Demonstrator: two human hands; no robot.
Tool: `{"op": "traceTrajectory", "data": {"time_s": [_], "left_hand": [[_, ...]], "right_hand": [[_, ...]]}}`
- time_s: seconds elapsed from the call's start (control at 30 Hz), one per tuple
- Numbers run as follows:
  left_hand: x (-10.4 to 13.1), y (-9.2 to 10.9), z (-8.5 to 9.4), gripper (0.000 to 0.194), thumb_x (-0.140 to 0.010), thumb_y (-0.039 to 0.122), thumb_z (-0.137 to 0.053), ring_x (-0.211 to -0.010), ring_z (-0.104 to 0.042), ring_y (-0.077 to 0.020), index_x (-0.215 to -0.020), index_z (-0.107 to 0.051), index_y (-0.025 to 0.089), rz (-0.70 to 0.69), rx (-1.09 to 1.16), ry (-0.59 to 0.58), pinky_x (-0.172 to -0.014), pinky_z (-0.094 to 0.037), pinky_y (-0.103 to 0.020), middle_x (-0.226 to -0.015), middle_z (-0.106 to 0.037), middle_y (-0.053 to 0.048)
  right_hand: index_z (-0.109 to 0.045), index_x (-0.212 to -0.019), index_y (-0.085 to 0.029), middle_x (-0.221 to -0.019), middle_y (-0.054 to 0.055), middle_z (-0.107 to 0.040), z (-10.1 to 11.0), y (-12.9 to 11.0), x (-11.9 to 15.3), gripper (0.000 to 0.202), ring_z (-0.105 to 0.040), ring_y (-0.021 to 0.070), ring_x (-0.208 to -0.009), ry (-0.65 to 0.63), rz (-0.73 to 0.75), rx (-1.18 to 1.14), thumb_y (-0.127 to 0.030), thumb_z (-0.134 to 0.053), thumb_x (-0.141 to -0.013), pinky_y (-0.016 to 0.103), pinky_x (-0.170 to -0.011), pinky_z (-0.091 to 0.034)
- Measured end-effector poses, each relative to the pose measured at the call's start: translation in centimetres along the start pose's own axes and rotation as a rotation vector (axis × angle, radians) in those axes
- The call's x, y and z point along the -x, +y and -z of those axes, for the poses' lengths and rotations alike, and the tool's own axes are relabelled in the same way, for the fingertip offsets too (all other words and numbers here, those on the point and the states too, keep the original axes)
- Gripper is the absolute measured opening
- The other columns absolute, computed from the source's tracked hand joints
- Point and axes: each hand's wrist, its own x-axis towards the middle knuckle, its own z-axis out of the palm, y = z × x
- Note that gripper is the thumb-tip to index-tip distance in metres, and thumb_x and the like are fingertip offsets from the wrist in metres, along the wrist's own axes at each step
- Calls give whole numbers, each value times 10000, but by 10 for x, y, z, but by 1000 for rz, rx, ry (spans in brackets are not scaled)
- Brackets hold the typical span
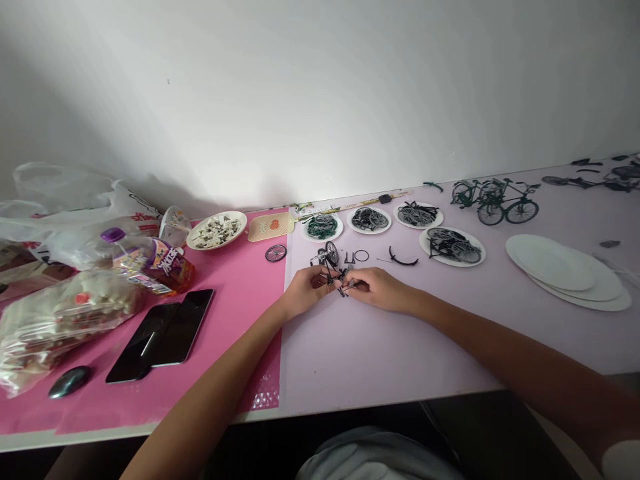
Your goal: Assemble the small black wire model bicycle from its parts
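Both hands meet over the lilac half of the table around a small, partly built model bicycle [329, 255]. My left hand [306, 291] pinches its dark frame from the left. From the other side my right hand [376, 288] is closed at the same spot, with a thin light-coloured piece at its fingertips that is too small to name. The fingers cover much of the frame. Just beyond them lie a black U-shaped part [349, 258], a black ring [361, 255] and a curved black mudguard [403, 257]. A loose wheel [275, 253] rests on the pink mat.
White plates of bicycle parts [369, 232] line the back, and finished model bicycles [507, 203] stand farther right. Stacked white plates [607, 293] lie at right. On the left are a bowl [239, 233], a drink bottle [150, 263], phones [184, 327], a mouse [70, 381] and plastic bags [75, 313].
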Motion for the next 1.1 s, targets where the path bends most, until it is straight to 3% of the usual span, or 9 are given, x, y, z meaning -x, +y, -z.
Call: {"op": "traceTrajectory", "data": {"time_s": [1.1], "left_hand": [[0, 0, 0, 531, -784, 593, -786, -832, -673, -186, -1089, -736, 161, 15, -12, 5, -775, -564, -320, -989, -747, -72]], "right_hand": [[-677, -955, -207, -674, -35, -562, 0, 1, 0, 125, -447, 120, -584, -15, -7, -7, -312, -617, -921, 247, -584, -324]]}}
